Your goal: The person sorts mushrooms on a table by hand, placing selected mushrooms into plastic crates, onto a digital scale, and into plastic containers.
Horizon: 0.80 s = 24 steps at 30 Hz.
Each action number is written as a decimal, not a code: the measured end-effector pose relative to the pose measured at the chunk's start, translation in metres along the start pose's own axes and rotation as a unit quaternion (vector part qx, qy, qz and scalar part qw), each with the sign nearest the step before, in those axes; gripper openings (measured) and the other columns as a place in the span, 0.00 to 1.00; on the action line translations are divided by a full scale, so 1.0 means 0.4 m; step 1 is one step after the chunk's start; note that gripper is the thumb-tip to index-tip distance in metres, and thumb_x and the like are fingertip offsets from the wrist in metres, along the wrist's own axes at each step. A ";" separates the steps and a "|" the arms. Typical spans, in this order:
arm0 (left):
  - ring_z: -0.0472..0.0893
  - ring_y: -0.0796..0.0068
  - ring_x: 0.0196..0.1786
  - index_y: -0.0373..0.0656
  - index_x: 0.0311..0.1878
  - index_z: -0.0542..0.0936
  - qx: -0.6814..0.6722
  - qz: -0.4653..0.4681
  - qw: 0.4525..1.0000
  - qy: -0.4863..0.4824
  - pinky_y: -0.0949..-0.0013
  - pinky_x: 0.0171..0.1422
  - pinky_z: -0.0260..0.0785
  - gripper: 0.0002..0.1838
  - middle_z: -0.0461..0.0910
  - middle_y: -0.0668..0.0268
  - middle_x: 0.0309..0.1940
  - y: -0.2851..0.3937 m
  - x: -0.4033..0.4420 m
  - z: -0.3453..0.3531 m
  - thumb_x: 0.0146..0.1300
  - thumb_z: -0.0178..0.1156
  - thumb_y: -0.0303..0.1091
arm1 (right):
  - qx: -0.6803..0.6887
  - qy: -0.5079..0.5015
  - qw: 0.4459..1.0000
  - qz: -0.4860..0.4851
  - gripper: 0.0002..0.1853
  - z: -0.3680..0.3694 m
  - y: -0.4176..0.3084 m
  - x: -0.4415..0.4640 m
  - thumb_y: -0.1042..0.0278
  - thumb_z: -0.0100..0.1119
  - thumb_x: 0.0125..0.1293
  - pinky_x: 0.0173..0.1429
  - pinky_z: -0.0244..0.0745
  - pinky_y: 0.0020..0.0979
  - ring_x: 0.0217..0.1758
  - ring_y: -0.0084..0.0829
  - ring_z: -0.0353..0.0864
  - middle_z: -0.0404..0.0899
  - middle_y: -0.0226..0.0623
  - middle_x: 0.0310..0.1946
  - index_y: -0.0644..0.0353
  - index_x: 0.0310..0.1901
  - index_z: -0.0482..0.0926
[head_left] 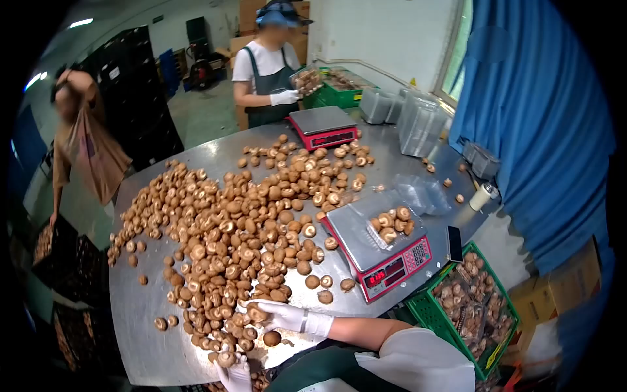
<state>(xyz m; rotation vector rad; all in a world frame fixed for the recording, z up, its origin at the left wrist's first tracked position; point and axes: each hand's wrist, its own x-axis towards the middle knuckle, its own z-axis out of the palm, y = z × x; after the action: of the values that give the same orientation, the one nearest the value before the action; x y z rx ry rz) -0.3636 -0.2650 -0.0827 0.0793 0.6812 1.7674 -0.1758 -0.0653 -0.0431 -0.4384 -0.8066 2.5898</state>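
My right hand, in a white glove, reaches over the near side of a large pile of brown mushrooms. Its fingers are closed around a mushroom. Lower down, at the table's near edge, my gloved left hand has its fingers on another mushroom. A single dark mushroom lies on the metal between my hands. To the right, a red scale with a lit display carries a clear plastic tray holding several mushrooms.
A green crate of packed mushrooms stands at right, beside a phone. Clear containers are stacked far right. A second scale sits across the metal table. A co-worker holds a pack; another person is by dark crates.
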 end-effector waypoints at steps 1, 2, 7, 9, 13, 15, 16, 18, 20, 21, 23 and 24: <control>0.76 0.73 0.44 0.44 0.63 0.70 -0.012 -0.016 1.000 -0.002 0.72 0.48 0.72 0.26 0.77 0.68 0.49 0.004 -0.001 -0.014 0.71 0.47 0.53 | -0.010 0.014 1.000 0.002 0.27 -0.025 -0.013 -0.025 0.49 0.47 0.72 0.55 0.75 0.38 0.59 0.28 0.71 0.68 0.33 0.59 0.51 0.67 0.62; 0.76 0.73 0.45 0.44 0.63 0.70 -0.015 -0.020 1.000 0.009 0.73 0.48 0.71 0.27 0.77 0.68 0.50 0.008 0.000 -0.029 0.71 0.47 0.53 | -0.046 0.069 0.996 -0.031 0.28 -0.043 -0.018 -0.043 0.44 0.46 0.71 0.52 0.76 0.36 0.55 0.26 0.74 0.71 0.32 0.55 0.51 0.65 0.64; 0.76 0.73 0.45 0.44 0.64 0.69 0.040 0.046 0.994 0.090 0.75 0.49 0.71 0.27 0.77 0.68 0.51 -0.021 0.012 0.093 0.72 0.46 0.52 | -0.316 0.280 0.878 -0.225 0.23 -0.055 -0.197 -0.246 0.62 0.58 0.65 0.57 0.73 0.30 0.57 0.26 0.73 0.73 0.35 0.56 0.55 0.61 0.70; 0.76 0.74 0.45 0.43 0.65 0.68 0.067 0.072 0.988 0.118 0.76 0.50 0.70 0.27 0.76 0.68 0.52 -0.052 0.015 0.157 0.72 0.46 0.51 | -0.524 0.412 0.669 -0.330 0.25 -0.079 -0.292 -0.343 0.71 0.61 0.60 0.62 0.69 0.31 0.59 0.33 0.73 0.72 0.38 0.56 0.57 0.60 0.71; 0.82 0.65 0.46 0.44 0.67 0.65 0.096 -0.058 0.993 0.040 0.76 0.37 0.78 0.27 0.79 0.59 0.50 -0.103 0.093 0.187 0.71 0.50 0.49 | -0.671 0.572 0.352 -0.314 0.29 -0.157 -0.445 -0.528 0.63 0.67 0.53 0.64 0.65 0.42 0.59 0.45 0.71 0.71 0.45 0.56 0.55 0.59 0.72; 0.82 0.60 0.49 0.41 0.68 0.62 0.089 -0.072 0.993 -0.023 0.72 0.41 0.81 0.28 0.76 0.54 0.53 -0.160 0.129 0.251 0.70 0.52 0.43 | -0.727 0.575 0.312 -0.208 0.31 -0.254 -0.468 -0.598 0.58 0.69 0.52 0.64 0.63 0.45 0.60 0.46 0.68 0.70 0.45 0.57 0.54 0.58 0.74; 0.81 0.59 0.50 0.40 0.68 0.62 0.091 -0.083 0.991 -0.044 0.71 0.42 0.81 0.28 0.76 0.52 0.53 -0.189 0.142 0.297 0.70 0.52 0.41 | -0.738 0.567 0.320 -0.176 0.31 -0.283 -0.465 -0.620 0.55 0.69 0.52 0.66 0.61 0.46 0.63 0.48 0.66 0.69 0.44 0.59 0.53 0.58 0.74; 0.81 0.57 0.51 0.37 0.68 0.60 0.114 -0.102 0.984 -0.095 0.70 0.43 0.82 0.28 0.75 0.51 0.53 -0.257 0.161 0.395 0.70 0.52 0.38 | -0.734 0.557 0.334 -0.199 0.31 -0.300 -0.460 -0.678 0.55 0.68 0.53 0.69 0.59 0.45 0.66 0.51 0.64 0.68 0.47 0.61 0.54 0.59 0.74; 0.79 0.57 0.54 0.39 0.68 0.61 0.163 -0.095 0.975 -0.122 0.66 0.51 0.79 0.28 0.73 0.55 0.55 -0.321 0.160 0.472 0.68 0.53 0.37 | -0.718 0.551 0.331 -0.269 0.30 -0.267 -0.480 -0.753 0.56 0.66 0.55 0.69 0.59 0.46 0.66 0.52 0.64 0.69 0.48 0.61 0.55 0.59 0.74; 0.78 0.57 0.55 0.40 0.68 0.61 0.197 -0.086 0.969 -0.118 0.64 0.55 0.76 0.28 0.73 0.57 0.55 -0.351 0.155 0.500 0.68 0.54 0.37 | -0.705 0.563 0.313 -0.299 0.27 -0.275 -0.482 -0.792 0.59 0.65 0.56 0.68 0.61 0.43 0.65 0.50 0.66 0.70 0.47 0.60 0.55 0.58 0.75; 0.78 0.65 0.53 0.42 0.66 0.64 0.253 -0.084 0.960 -0.081 0.67 0.59 0.70 0.27 0.72 0.60 0.56 -0.412 0.158 0.548 0.66 0.56 0.35 | -0.666 0.597 0.314 -0.317 0.24 -0.307 -0.481 -0.868 0.62 0.64 0.58 0.67 0.62 0.41 0.63 0.47 0.68 0.71 0.45 0.59 0.55 0.57 0.76; 0.77 0.67 0.52 0.42 0.66 0.64 0.299 -0.050 0.949 -0.087 0.69 0.57 0.70 0.27 0.72 0.60 0.56 -0.448 0.166 0.577 0.65 0.58 0.33 | -0.659 0.610 0.326 -0.296 0.23 -0.334 -0.479 -0.908 0.63 0.64 0.58 0.66 0.63 0.40 0.63 0.46 0.69 0.72 0.45 0.58 0.55 0.56 0.76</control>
<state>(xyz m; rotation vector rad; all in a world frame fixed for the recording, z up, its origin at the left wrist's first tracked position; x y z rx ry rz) -0.1394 -0.0854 0.0027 0.5963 1.0494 1.3858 0.2474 -0.0214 0.0297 -1.6574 -1.5865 -0.1054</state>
